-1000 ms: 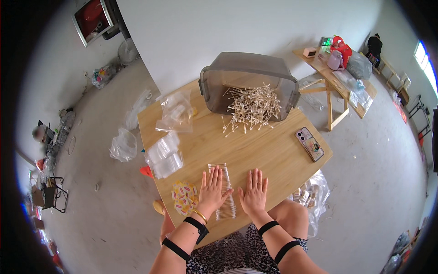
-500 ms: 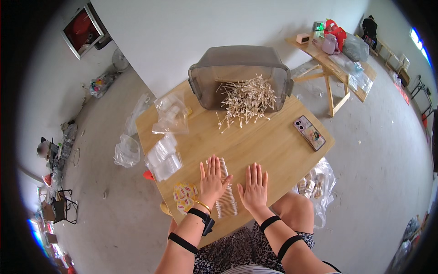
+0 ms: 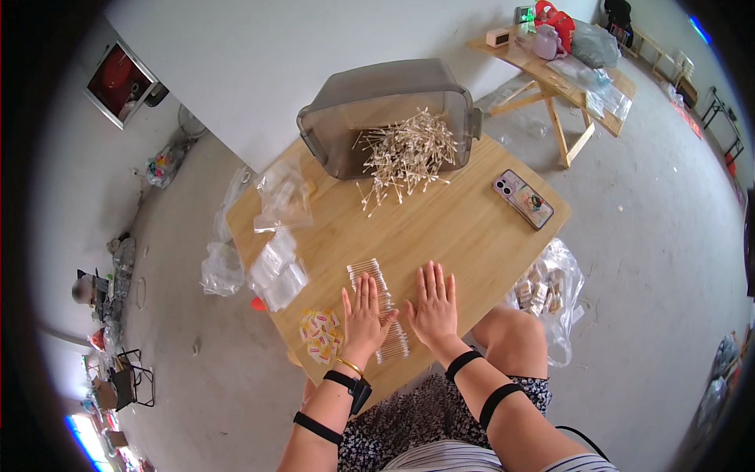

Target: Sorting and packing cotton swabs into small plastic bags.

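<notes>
A row of cotton swabs (image 3: pixel 392 340) lies side by side on the wooden table (image 3: pixel 464 228), close to its near edge. My left hand (image 3: pixel 366 316) lies flat over the left part of the row, fingers stretched out, hiding some of the swabs. My right hand (image 3: pixel 433 308) rests flat on the bare wood just right of the row, its fingers extended and holding nothing. Farther back, a grey translucent bin (image 3: pixel 377 86) is tipped on its side, with a heap of loose cotton swabs (image 3: pixel 413 149) spilling from its mouth onto the table.
Yellow-and-white paper labels (image 3: pixel 320 334) lie left of my left hand. Clear plastic bags (image 3: pixel 277 271) sit along the table's left edge. A phone (image 3: pixel 523 199) lies at the right. Beside my knee, a bag of small packs (image 3: pixel 543 291) stands below the table; a folding table (image 3: pixel 566 79) is behind.
The view has shifted slightly. Relative to the row of swabs, my left hand is a little nearer to me, uncovering more of its far end. Both hands stay flat.
</notes>
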Tool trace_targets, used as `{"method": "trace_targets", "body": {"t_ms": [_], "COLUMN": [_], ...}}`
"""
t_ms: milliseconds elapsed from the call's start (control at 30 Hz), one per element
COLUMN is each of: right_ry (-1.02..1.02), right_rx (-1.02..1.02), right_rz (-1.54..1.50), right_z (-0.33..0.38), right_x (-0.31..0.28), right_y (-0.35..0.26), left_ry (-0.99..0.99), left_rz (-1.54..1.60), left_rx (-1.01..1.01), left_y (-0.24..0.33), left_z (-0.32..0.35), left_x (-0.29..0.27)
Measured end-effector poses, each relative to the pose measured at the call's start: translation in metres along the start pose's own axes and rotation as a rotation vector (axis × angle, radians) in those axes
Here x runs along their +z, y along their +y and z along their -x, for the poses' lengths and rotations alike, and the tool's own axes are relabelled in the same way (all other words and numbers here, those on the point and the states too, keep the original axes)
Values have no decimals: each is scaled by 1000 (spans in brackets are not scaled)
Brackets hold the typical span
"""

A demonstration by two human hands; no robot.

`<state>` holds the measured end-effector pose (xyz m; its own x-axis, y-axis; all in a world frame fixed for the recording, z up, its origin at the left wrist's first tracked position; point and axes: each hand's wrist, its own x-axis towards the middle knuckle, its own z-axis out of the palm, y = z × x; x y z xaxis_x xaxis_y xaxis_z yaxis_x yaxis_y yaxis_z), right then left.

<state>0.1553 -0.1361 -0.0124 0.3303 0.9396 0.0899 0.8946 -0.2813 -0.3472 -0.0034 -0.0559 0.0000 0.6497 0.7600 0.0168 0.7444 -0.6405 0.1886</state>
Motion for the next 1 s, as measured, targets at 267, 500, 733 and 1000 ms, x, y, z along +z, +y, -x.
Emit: {"method": "trace_targets", "body": {"t_ms": [267,500,733,1000], "right_ry": [75,-615,-674,-689], "right_rx": [13,321,288,184], "right_rz": [-72,-1861,-1894,-1844], "right_z": [-9,-31,-19,0], "right_x": [9,-95,-152,-194], "right_y": [17,56,55,39], "left_ry": [178,169,173,231], "left_rz": [251,300,257,162], "left_rx": [-119,-326,-410,-434], "left_y": [11,0,22,26], "left_z": [26,137,198,239], "left_x": [-30,-40,-53,-60]}}
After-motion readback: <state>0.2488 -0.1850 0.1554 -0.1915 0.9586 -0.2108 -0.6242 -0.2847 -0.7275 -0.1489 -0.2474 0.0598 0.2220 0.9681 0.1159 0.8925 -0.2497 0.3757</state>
